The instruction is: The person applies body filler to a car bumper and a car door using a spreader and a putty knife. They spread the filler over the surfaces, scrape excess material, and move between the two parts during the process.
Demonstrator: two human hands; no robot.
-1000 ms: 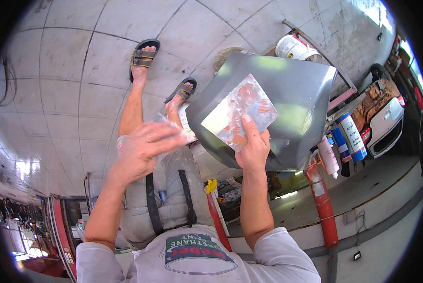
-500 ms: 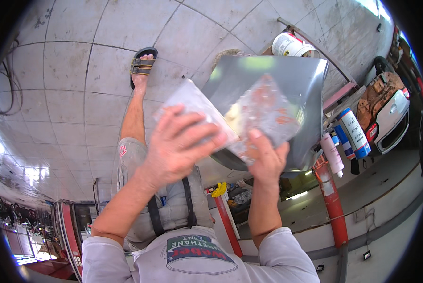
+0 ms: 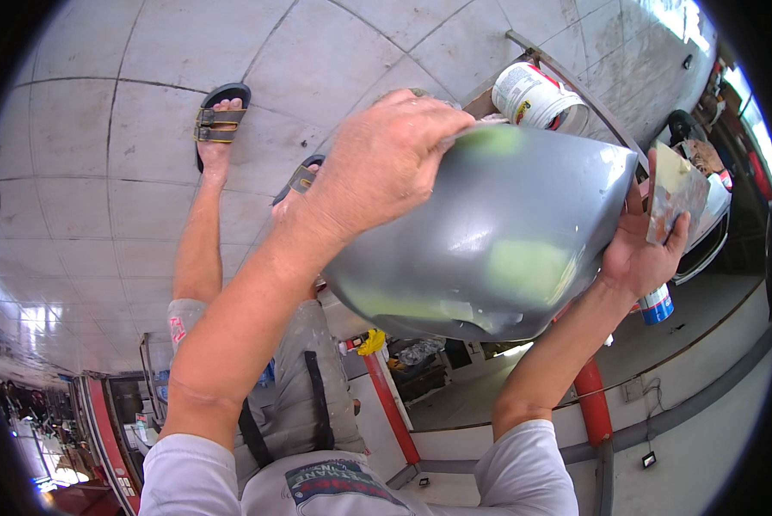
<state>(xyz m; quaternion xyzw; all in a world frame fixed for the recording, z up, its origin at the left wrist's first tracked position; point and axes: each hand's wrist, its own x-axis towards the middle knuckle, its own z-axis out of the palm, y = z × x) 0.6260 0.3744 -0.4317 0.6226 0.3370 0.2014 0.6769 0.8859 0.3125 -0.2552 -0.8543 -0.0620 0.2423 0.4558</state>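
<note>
A grey, curved car body panel [image 3: 455,232] with pale yellow-green filler patches lies before me. My left hand [image 3: 381,159] is closed at its far left edge, fingers bent around a thin, pale spreader [image 3: 465,131] that shows only as a sliver beside the fingertips. Most of that spreader is hidden by the hand. Off the panel's right side, my right hand [image 3: 639,249] grips a flat, square mixing board [image 3: 674,196] between thumb and fingers. Pale yellow paste and reddish smears mark the board's face.
A white bucket [image 3: 528,93] lies tilted behind the panel, by a metal stand bar [image 3: 566,67]. Below my right hand is a blue and white can [image 3: 657,305]. Red posts [image 3: 594,404] stand at lower right. My sandalled foot [image 3: 222,120] rests on the tiled floor.
My hands have moved apart: the left went up to the panel's far left edge, the right carried the board to the right. The panel now appears larger and less covered.
</note>
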